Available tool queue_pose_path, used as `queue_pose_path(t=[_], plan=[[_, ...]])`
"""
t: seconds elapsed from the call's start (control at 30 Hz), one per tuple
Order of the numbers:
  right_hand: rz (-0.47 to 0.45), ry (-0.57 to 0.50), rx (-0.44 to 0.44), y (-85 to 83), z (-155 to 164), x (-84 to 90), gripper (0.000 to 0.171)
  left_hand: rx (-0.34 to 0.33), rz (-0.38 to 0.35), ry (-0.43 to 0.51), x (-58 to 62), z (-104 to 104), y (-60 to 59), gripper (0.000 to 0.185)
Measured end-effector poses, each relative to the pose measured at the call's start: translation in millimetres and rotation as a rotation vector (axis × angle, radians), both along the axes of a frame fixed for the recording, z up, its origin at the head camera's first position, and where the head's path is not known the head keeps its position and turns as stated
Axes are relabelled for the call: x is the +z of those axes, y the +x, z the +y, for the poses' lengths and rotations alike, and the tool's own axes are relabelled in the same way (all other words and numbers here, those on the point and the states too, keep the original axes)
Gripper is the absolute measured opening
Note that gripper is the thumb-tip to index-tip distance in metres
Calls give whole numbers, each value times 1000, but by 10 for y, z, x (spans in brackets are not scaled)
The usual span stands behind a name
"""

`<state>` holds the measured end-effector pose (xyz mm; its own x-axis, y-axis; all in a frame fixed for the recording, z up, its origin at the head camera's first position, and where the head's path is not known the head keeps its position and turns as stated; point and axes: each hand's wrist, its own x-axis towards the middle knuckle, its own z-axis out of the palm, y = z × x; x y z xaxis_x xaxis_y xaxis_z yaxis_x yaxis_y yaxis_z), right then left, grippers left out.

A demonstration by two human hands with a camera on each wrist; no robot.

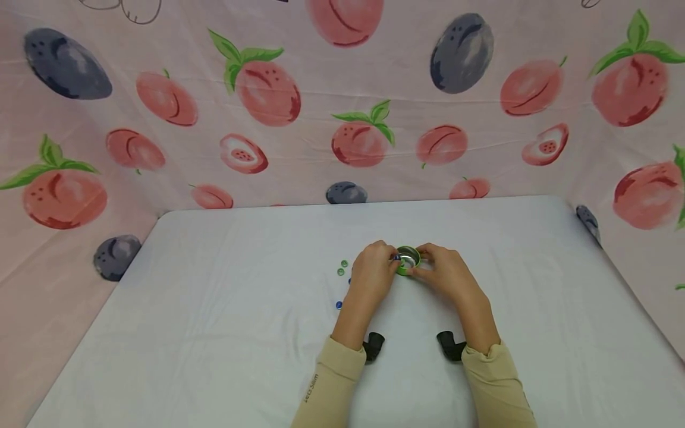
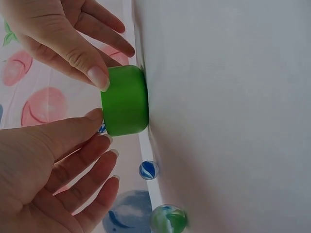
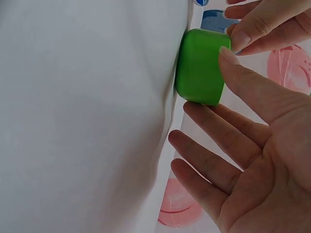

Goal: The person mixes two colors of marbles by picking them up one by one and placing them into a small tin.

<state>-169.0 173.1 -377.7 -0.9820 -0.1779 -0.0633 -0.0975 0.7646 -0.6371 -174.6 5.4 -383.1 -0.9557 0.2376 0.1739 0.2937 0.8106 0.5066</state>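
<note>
A small green cup [image 1: 408, 260] stands open side up on the white table [image 1: 225, 309]. My left hand [image 1: 393, 259] is at its left rim and pinches a blue marble [image 2: 102, 128] between thumb and fingertip, just over the cup's mouth. My right hand [image 1: 420, 266] holds the cup from the right, its thumb [image 3: 232, 57] on the rim and its fingers along the far side. The left wrist view has the green cup [image 2: 125, 101] side on, as does the right wrist view [image 3: 199, 67]. The cup's inside is mostly hidden by the fingers.
Loose marbles lie left of the hands: two green ones [image 1: 342, 267] and a blue one [image 1: 339, 305]. Close up, a blue-white marble [image 2: 148, 170] and a green marble [image 2: 168, 219] rest near the cup. Fruit-print cloth walls [image 1: 342, 119] enclose the table on three sides.
</note>
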Motion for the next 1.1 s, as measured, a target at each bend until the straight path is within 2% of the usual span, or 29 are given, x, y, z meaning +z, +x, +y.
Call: queue_pose_path(t=[0.2, 0.33, 0.47, 0.6, 0.7, 0.83, 0.97, 1.1], plan=[[-5, 1, -1, 2, 3, -6, 43, 39, -69, 110, -58, -20, -19, 13], [-9, 0, -5, 2, 1, -8, 43, 59, -100, 148, -77, -28, -29, 11], [-12, 6, -8, 6, -1, -5, 43, 42, -102, 201, -71, -50, -26, 10], [-16, 6, -13, 10, 3, -4, 44, 12, -116, 319, -61, -105, -33, 10], [-17, 4, -11, 10, 3, -7, 45, 5, -135, 382, -26, -166, -42, 14], [-27, 9, -11, 8, -3, -10, 46, 25, -167, 417, 46, -274, -44, 18], [-43, 14, -18, 12, -10, 0, 48, 71, -207, 459, 112, -403, -38, 20], [-51, 7, -16, 15, -9, 10, 47, 125, -214, 470, 178, -531, -31, 21]])
